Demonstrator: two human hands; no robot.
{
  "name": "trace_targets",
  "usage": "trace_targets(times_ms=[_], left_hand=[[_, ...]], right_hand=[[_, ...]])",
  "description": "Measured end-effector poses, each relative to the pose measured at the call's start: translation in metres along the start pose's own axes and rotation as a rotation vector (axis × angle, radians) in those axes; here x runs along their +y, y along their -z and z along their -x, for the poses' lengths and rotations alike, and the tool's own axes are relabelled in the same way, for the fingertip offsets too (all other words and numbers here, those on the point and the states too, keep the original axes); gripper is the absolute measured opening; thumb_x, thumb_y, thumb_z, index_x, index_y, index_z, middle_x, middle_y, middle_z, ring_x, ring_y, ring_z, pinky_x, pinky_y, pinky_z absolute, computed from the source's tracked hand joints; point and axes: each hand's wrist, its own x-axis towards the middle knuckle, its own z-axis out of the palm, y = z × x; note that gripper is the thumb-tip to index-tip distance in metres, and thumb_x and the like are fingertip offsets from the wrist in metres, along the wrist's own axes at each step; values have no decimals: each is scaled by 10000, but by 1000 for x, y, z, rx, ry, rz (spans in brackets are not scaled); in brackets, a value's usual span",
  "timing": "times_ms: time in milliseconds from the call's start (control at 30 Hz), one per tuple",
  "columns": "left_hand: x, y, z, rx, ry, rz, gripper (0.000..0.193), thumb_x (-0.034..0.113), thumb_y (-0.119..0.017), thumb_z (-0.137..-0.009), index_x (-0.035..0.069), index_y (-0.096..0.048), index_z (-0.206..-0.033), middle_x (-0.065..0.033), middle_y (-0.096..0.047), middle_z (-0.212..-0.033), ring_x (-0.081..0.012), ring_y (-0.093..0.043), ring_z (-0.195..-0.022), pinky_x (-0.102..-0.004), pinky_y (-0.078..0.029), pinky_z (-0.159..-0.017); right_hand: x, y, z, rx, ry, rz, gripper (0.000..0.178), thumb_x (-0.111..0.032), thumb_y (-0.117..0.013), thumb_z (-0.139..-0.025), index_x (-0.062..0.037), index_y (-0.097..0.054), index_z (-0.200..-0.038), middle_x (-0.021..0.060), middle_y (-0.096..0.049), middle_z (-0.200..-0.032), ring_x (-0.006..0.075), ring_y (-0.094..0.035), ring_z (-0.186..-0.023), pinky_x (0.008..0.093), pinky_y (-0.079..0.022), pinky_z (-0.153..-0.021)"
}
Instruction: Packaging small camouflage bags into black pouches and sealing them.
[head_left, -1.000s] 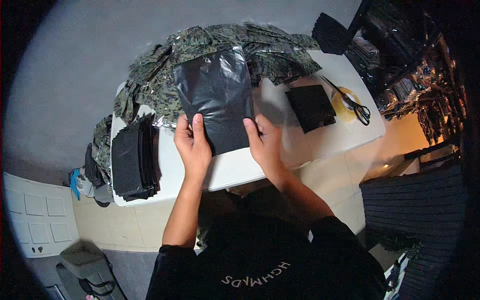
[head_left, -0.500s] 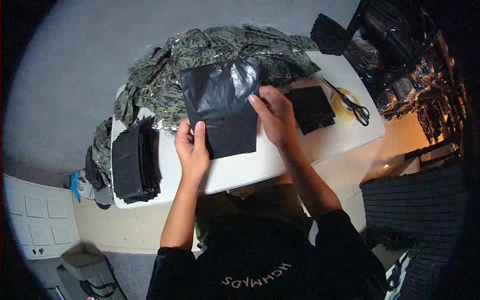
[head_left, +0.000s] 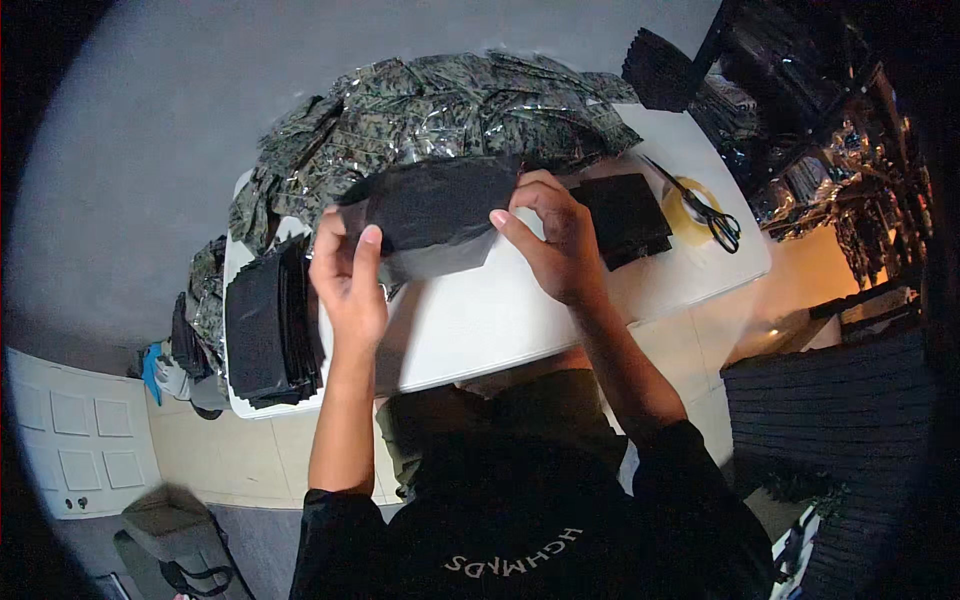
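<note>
Both hands, left hand (head_left: 348,272) and right hand (head_left: 556,240), now grasp the black bag (head_left: 432,212), lifted off the counter (head_left: 500,320) and curled, mid-fold, before the camouflage pile (head_left: 440,105).

The black sheet (head_left: 435,215) hides the fingers of the left hand (head_left: 350,275) behind its lower edge, so its grip there cannot be judged. It also covers part of the camouflage packet pile (head_left: 440,105). The scissors (head_left: 705,205) are too small to read. Dark shelves (head_left: 830,150) blur toward the rim.
</note>
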Motion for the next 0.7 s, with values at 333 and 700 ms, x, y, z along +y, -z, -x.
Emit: trace_targets(times_ms=[333, 700], left_hand=[[8, -7, 7, -102, 89, 37, 55, 80, -673, -1109, 37, -644, -1126, 29, -658, -1025, -53, -559, -935, -234, -454, -850], [-6, -21, 10, 21, 79, 28, 86, 118, -617, -1144, 37, -646, -1151, 15, -661, -1018, -51, -538, -899, -246, -444, -830]], right_hand=[[-2, 3, 9, 35, -189, -136, 158, -8, -786, -978, -34, -630, -980, 12, -611, -958, 88, -598, -896, 270, -488, -806], [13, -15, 21, 80, -204, -235, 190, -60, -737, -1048, -67, -620, -1197, -7, -666, -990, 87, -626, -917, 279, -518, -859]])
